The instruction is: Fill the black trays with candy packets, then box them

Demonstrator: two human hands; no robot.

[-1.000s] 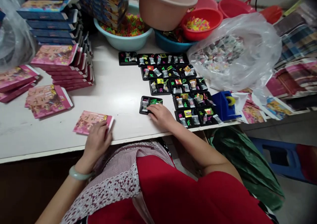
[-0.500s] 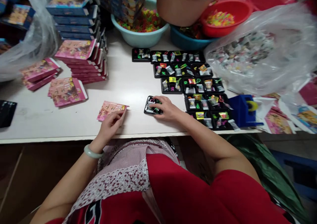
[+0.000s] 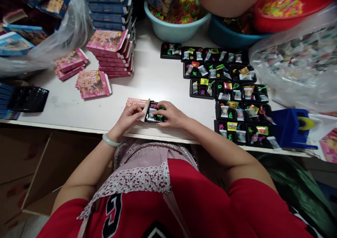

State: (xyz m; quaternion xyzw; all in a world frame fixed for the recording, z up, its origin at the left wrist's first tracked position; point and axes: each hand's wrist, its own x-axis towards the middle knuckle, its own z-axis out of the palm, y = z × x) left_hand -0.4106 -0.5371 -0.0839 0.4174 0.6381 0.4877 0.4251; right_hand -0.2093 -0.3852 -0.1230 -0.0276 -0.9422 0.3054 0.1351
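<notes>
Toward twelve o'clock, a flat white tabletop (image 3: 147, 73) is spreading wide, its edge running at six; the left hand (image 3: 128, 118) is pinching a rectangular pink cardboard box (image 3: 134, 102) by its flap, the right hand (image 3: 172, 114) gripping a black plastic tray (image 3: 148, 119) at the flap's three o'clock.

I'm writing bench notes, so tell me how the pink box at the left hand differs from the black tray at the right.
The pink box is printed with pictures; the black tray looks plain and glossy. The box has a pale flap raised beside the tray, whose open top shows small colorful pieces. The left hand holds the box; the right hand holds the tray. Both are close together at the white table.
</notes>
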